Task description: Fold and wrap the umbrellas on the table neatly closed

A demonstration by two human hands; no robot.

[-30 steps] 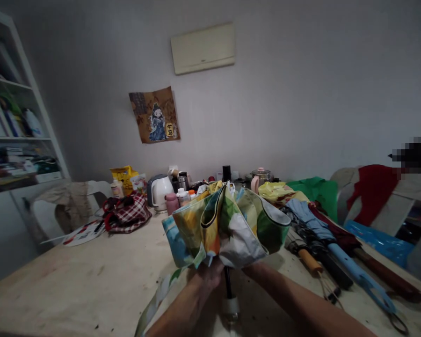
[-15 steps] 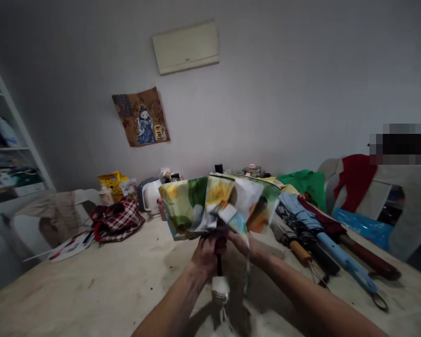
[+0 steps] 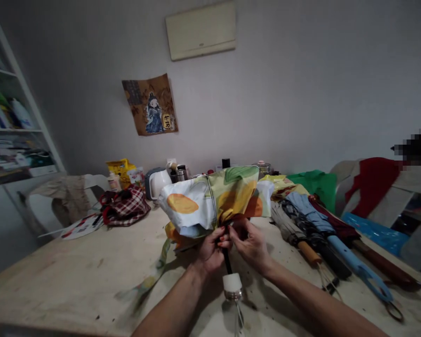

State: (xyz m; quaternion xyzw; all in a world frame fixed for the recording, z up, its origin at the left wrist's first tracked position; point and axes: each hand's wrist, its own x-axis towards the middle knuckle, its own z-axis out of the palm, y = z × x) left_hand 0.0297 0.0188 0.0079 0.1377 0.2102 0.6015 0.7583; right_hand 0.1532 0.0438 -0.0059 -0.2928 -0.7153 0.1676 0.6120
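Note:
A patterned umbrella (image 3: 233, 189) in white, yellow, green and orange is held up in front of me, its canopy loose and partly folded. My left hand (image 3: 212, 248) is closed around its dark shaft just below the canopy. The fingers of my right hand (image 3: 250, 241) are pinched together at the canopy's lower edge, right beside the left. Below the hands the shaft ends in a white and silver handle (image 3: 232, 285) with a cord hanging from it. A cloth strap dangles at the left, blurred by motion.
Several folded umbrellas (image 3: 347, 252) lie along the table's right side. A checked red bag (image 3: 131, 206) and a hand fan (image 3: 82, 228) lie at left. A white kettle (image 3: 159, 182) and jars stand at the back. A person sits at the far right.
The umbrella has turned, so other canopy panels face me and the strap now swings out at the left. My right hand has come in close beside the left. The view has shifted slightly.

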